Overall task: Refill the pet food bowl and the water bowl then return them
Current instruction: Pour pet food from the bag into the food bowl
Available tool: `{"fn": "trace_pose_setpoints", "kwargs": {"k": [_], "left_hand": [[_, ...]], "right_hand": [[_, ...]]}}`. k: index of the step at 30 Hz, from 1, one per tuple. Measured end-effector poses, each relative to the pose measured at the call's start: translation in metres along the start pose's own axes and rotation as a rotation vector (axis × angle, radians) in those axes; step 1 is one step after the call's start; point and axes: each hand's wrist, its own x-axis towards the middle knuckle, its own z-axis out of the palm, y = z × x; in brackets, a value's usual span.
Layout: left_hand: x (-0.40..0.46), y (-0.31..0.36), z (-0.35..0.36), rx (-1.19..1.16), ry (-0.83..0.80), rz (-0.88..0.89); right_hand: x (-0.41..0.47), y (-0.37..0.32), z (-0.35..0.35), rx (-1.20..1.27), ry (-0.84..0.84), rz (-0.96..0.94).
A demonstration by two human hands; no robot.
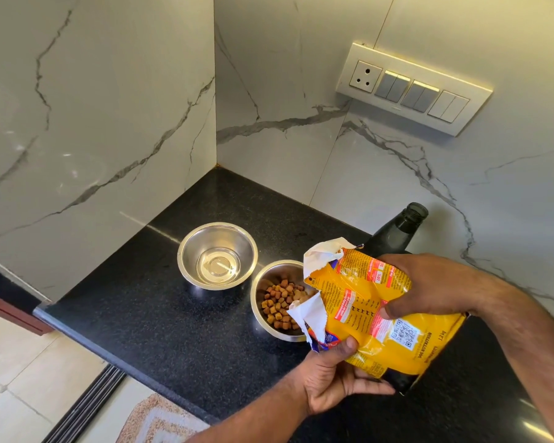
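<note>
A yellow pet food bag [381, 318] is tilted with its torn mouth over a steel food bowl [263, 282] that holds brown kibble [280, 303]. My left hand [336, 375] grips the bag from below near its opening. From above, my right hand [426, 286] grips the middle of the bag. A second steel bowl [217, 255] with a little clear water in it stands just behind and left of the food bowl. Both bowls sit on the black granite counter [147, 298].
A dark open bottle [400, 231] stands behind the bag by the marble wall. A switch panel [413, 87] is mounted on the right wall. The counter's front edge [77, 334] drops to a tiled floor with a patterned mat [154, 420].
</note>
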Motion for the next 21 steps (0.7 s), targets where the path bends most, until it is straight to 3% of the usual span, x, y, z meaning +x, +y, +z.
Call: {"fn": "trace_pose_setpoints", "kwargs": {"k": [21], "left_hand": [[-0.0058,-0.0001,0.0070,-0.026,0.015,0.004]], "right_hand": [[-0.0019,-0.0064,-0.0027,-0.014,-0.008,0.002]]}}
